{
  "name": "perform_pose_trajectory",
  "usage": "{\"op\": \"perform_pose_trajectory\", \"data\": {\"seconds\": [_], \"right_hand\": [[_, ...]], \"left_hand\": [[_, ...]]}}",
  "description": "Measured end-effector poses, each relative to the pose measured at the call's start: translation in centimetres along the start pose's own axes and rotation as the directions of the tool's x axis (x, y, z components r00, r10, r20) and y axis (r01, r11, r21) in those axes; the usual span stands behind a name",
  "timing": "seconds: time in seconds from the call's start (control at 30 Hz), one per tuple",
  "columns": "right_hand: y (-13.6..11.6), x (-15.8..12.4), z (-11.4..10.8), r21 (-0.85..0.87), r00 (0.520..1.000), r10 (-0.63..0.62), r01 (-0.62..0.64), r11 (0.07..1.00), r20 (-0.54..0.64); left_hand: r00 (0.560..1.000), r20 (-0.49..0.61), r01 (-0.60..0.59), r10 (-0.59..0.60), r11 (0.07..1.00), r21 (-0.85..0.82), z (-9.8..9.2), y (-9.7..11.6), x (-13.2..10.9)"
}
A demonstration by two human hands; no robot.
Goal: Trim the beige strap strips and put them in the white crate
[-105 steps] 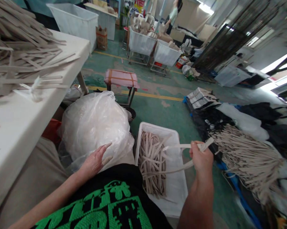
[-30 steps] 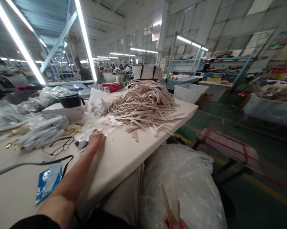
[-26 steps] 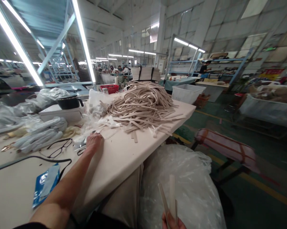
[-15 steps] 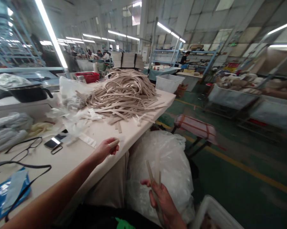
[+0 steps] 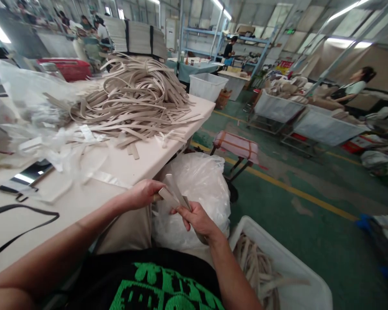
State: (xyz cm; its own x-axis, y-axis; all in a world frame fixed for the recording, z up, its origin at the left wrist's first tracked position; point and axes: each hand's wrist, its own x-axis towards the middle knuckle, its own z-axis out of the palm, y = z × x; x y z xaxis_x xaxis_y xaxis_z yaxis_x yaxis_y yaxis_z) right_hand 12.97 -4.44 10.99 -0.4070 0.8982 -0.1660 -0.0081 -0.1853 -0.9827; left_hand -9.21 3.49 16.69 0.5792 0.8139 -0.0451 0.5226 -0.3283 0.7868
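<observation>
My right hand (image 5: 195, 218) is closed on two flat beige strips (image 5: 173, 194) that stick up from its fingers. My left hand (image 5: 144, 193) is pinched on the lower end of the same strips, right beside the right hand, just off the table's front edge. Both hands hover over my lap, in front of a bulging clear plastic bag (image 5: 197, 189). A big heap of the same beige strips (image 5: 129, 99) lies on the white table (image 5: 149, 159) to the left.
A white bin (image 5: 278, 241) with more strips stands at my right on the green floor. A pink-topped stool (image 5: 235, 146) is beyond the bag. A phone (image 5: 29, 172), plastic wrap and a black cord lie on the table. White carts and other people are farther back.
My left hand left the table and came to the strips held by my right hand. My right hand rose higher, and my view swung right and down.
</observation>
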Motion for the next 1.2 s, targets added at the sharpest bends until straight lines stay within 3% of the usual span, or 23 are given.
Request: {"op": "perform_pose_trajectory", "data": {"seconds": [0.1, 0.17, 0.23, 0.27, 0.33, 0.4, 0.57, 0.7, 0.77, 0.83, 0.93, 1.0, 1.1, 1.2], "right_hand": [[0.0, 1.1, 0.9, 0.003, 0.998, -0.037, 0.038, 0.999, -0.060], [-0.2, 1.6, 1.0, 0.006, 0.991, -0.036, 0.038, 0.999, -0.131], [-0.4, 1.8, 0.9, 0.004, 0.979, -0.031, 0.032, 0.999, -0.204], [-0.5, 1.9, 0.8, -0.001, 0.973, -0.031, 0.032, 0.999, -0.227], [-0.7, 2.0, 0.6, -0.015, 0.967, -0.035, 0.032, 0.999, -0.254], [-0.9, 2.1, 0.6, -0.041, 0.964, -0.042, 0.033, 0.999, -0.263], [-1.2, 2.6, 0.6, -0.111, 0.957, -0.063, 0.033, 0.993, -0.282], [-1.3, 2.7, 0.7, -0.136, 0.954, -0.065, 0.025, 0.990, -0.293], [-1.3, 2.3, 0.5, -0.130, 0.940, -0.070, 0.028, 0.991, -0.333], [-1.3, 1.4, 0.2, -0.134, 0.922, -0.079, 0.030, 0.990, -0.378], [-1.0, -0.8, 0.0, -0.179, 0.927, -0.040, -0.029, 0.983, -0.373], [-0.5, -2.6, 0.2, -0.211, 0.946, 0.016, -0.089, 0.973, -0.324], [0.5, -4.7, 1.0, -0.237, 0.966, 0.064, -0.126, 0.963, -0.251], [1.4, -5.6, 2.1, -0.251, 0.974, 0.078, -0.131, 0.959, -0.212]], "left_hand": [[0.976, -0.120, -0.169, 0.180, 0.981, 0.099, -0.1, -0.7, -0.8], [0.912, -0.365, -0.137, 0.188, 0.977, 0.163, 0.0, -1.1, -1.9], [0.874, -0.471, -0.053, 0.121, 0.986, 0.155, 0.5, -1.3, -3.0], [0.896, -0.437, -0.018, 0.073, 0.991, 0.131, 0.9, -1.3, -3.6], [0.967, -0.254, 0.034, -0.011, 0.996, 0.085, 2.2, -1.3, -4.4], [0.993, -0.094, 0.075, -0.067, 0.994, 0.085, 3.6, -1.3, -4.8], [0.990, 0.004, 0.141, -0.141, 0.989, 0.042, 6.2, -1.9, -4.9], [0.970, 0.023, 0.242, -0.242, 0.955, -0.170, 6.9, -2.6, -4.3], [0.942, 0.042, 0.321, -0.333, 0.857, -0.403, 7.1, -2.7, -3.8], [0.900, 0.073, 0.363, -0.430, 0.644, -0.673, 7.1, -2.5, -3.2], [0.828, 0.110, 0.290, -0.549, 0.252, -0.923, 6.8, -2.1, -2.2], [0.798, 0.132, 0.213, -0.587, 0.071, -0.975, 6.6, -1.9, -1.5], [0.781, 0.153, 0.138, -0.605, -0.072, -0.988, 6.6, -1.7, -0.8], [0.785, 0.183, 0.144, -0.592, -0.114, -0.983, 6.8, -1.6, -0.5]]}}
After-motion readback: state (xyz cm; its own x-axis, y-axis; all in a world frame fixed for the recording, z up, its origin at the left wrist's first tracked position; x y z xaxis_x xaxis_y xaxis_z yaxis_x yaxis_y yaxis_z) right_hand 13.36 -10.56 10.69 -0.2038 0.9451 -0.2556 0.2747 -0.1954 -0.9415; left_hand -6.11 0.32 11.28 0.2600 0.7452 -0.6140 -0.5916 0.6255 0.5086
